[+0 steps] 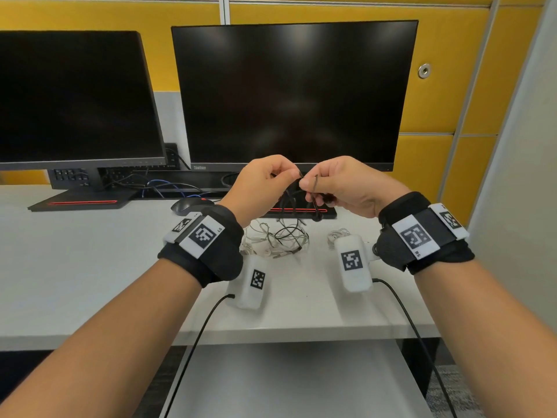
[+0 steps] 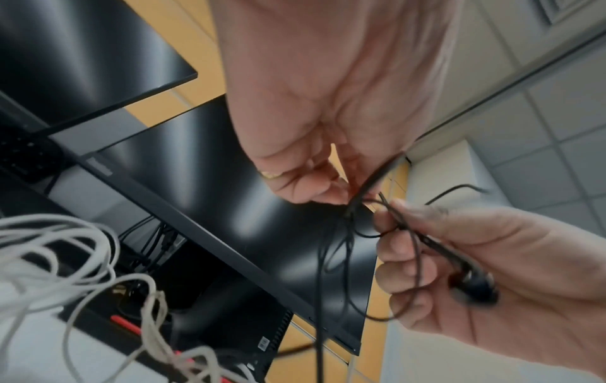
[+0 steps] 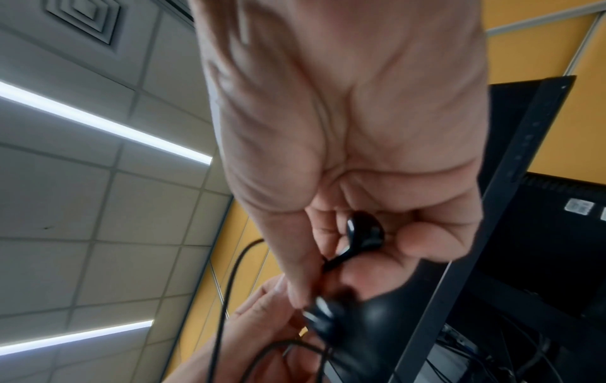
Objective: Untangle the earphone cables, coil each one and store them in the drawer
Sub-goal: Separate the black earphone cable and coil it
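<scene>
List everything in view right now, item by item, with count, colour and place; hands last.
black earphone cable: one, black, held up between both hands, its tail hanging into the pile
black earbud: one, black, in the right palm
white earphone cables: count unclear, white, tangled on the desk
desk: one, white
monitors: two, black, at the back
mouse: one, black, behind the left wrist
left hand: pinches the black cable
right hand: holds the cable and earbud

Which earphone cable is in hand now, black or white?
The black earphone cable: the left hand and the right hand both pinch it above the desk. The white earphone cables lie in a tangle on the desk, untouched.
</scene>
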Demonstrator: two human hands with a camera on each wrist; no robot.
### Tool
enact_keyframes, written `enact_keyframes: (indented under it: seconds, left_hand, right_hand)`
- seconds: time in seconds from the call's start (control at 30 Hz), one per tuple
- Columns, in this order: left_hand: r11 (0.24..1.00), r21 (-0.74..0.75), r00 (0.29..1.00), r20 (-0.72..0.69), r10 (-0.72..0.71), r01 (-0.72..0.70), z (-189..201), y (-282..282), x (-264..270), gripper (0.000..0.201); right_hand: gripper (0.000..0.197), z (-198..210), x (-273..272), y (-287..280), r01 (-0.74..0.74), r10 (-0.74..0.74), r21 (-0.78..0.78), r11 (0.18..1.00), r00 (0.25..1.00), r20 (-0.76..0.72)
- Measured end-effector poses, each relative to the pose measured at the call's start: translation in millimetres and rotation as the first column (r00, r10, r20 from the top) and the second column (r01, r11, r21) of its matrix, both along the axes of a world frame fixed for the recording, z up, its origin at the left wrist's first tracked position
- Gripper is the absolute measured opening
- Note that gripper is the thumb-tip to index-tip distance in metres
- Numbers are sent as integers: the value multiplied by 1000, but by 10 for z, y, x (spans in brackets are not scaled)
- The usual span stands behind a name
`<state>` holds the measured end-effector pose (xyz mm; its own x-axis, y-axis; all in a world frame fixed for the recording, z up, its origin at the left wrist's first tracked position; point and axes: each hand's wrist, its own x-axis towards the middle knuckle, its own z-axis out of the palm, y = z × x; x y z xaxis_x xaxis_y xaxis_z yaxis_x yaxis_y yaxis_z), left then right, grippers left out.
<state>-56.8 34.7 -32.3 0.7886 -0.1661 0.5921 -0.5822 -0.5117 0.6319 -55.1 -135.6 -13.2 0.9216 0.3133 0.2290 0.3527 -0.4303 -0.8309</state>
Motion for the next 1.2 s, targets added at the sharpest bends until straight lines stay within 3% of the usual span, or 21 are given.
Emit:
enact_keyframes:
  seconds: [0.13, 0.27, 0.47, 0.6, 0.77, 0.9, 1.13, 1.2]
  left_hand:
    - [974, -221, 995, -70, -68, 51, 11, 18, 12, 17]
    - [921, -369, 965, -173, -195, 120, 4, 8, 6, 18]
    - [965, -190, 938, -261, -227, 180, -9, 35, -44, 9]
    - [955, -188, 914, -297, -276, 228, -5, 52, -68, 17]
    - [897, -404, 913, -273, -305, 179, 20, 61, -80, 17]
    - [906, -409, 920, -305, -246, 106, 2, 58, -59, 17]
    - [844, -519, 914, -265, -307, 133, -4, 92, -70, 21]
    - [848, -510, 917, -255, -308, 143, 2, 95, -69, 22]
  right_hand:
    - [14, -10, 2, -1, -5, 4, -81, 997, 1000, -19]
    - [19, 1, -11, 3, -29, 32, 57, 998, 997, -65]
    - [5, 22, -21, 18, -7, 38, 341, 940, 996, -86]
    - [5, 29, -14, 17, -41, 79, 439, 897, 995, -69]
    - [15, -2, -27, 0, -135, 149, 372, 918, 989, -9]
    - [20, -9, -62, 7, -210, 207, 313, 926, 977, 44]
    - [23, -45, -43, 27, -83, 83, 20, 996, 996, 14]
    - [13, -76, -44, 42, -85, 85, -12, 996, 996, 11]
